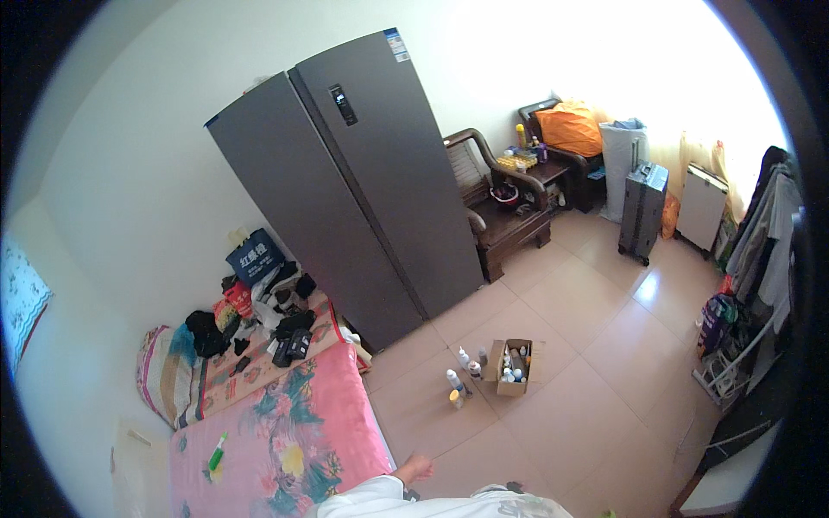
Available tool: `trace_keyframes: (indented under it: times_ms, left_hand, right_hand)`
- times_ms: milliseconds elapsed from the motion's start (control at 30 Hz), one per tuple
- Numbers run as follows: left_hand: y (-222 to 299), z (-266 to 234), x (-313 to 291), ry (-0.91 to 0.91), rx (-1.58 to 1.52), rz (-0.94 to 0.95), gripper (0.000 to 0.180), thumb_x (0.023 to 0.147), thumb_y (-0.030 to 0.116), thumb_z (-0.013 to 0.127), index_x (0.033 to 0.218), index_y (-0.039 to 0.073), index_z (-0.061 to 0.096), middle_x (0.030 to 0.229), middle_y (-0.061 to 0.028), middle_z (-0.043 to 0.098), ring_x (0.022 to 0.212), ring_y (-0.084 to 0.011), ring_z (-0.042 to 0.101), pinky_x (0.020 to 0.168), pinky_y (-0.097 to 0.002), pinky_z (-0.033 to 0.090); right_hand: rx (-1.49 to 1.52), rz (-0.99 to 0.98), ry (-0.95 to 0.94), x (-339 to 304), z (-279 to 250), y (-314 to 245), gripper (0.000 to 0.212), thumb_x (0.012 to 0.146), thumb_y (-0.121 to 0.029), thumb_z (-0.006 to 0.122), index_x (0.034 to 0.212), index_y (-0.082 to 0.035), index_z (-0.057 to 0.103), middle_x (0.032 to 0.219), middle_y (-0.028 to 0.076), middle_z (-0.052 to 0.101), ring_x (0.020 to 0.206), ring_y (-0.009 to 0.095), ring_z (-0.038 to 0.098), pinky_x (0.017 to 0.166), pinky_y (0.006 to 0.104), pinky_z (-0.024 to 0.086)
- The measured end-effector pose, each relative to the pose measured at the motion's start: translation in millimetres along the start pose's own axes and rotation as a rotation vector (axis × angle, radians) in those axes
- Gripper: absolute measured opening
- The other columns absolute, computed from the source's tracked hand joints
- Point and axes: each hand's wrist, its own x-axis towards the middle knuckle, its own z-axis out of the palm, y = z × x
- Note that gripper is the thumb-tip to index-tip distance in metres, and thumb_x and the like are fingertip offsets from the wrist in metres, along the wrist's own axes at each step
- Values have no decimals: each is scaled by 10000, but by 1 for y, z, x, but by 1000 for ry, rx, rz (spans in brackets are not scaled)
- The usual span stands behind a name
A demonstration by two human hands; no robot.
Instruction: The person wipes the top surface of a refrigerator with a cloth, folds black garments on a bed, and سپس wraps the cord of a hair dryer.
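Right hand's out of my frame; left hand [414, 468] shows small at the lower edge, wrist running into a white sleeve [367, 498]. Fingers look bunched, but I can't tell whether they're open or closed, or holding anything. Labels on the bottles [454, 379] are too small to make out; those packed in the box partly hide each other. Box [513, 389] is brown cardboard, flaps open, with mostly white bottles inside. Loose ones stand just left of it on the tiled floor [596, 380], including a short yellow-and-white container [455, 398]. Whole group sits ahead and right of left hand, clear of it.
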Motion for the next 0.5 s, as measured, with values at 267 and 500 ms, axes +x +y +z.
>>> trace_keyframes:
  times_ms: [267,500]
  left_hand:
    - [-87,19,-10,-299,86,431,173,899,243,562,952,88,616,843,-47,634,747,-209,637,680,-406,533]
    - [-39,63,10,-395,-175,420,229,900,296,558,898,85,647,813,-62,669,686,-180,641,573,-356,517]
  right_hand:
    - [445,177,299,-91,-35,-5,381,1007,-420,442,894,-101,617,709,-15,530,580,162,436,535,317,414]
    - [308,16,56,-82,-14,-156,264,985,-283,498,1055,-45,590,882,58,580,737,200,529,634,320,480]
